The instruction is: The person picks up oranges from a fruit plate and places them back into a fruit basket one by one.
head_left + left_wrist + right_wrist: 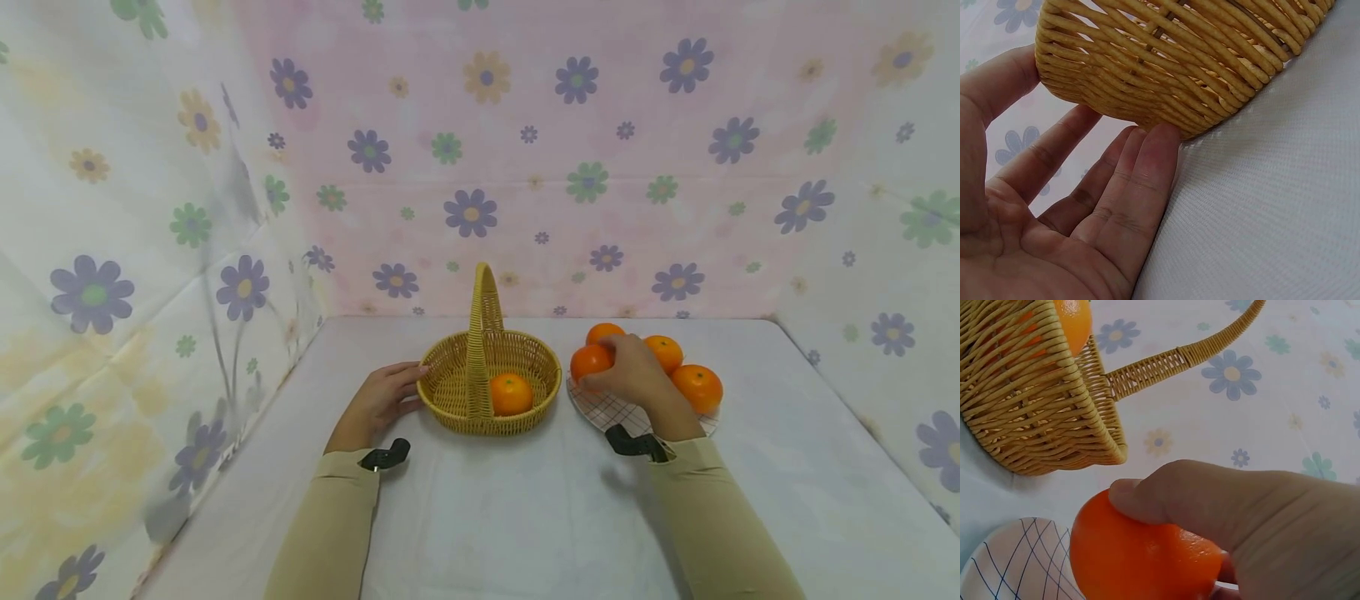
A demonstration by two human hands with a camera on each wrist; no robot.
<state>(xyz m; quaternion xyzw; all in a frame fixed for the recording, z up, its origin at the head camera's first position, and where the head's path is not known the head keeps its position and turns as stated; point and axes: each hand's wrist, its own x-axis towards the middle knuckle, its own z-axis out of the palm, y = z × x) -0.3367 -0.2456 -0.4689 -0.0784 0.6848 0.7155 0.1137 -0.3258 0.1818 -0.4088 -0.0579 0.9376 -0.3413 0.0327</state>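
Observation:
My right hand (637, 375) holds a glossy orange (1141, 556) over the left part of a plate (606, 410) with a grid pattern, the thumb on the fruit's upper side. Most of the other fingers are hidden behind it in the right wrist view. Beside a yellow wicker basket (491, 427) rests my left hand (381, 400). Its fairly straight fingers touch the outer wall and rim on the left, as the left wrist view shows. Inside the basket, right of its upright handle (477, 350), lies another orange (512, 394).
Three more oranges sit on the plate: one at the back (604, 332), one to the right (663, 353) and one nearer (697, 388). A white cloth (480, 517) covers the table. Flowered fabric (510, 150) hangs behind and at both sides.

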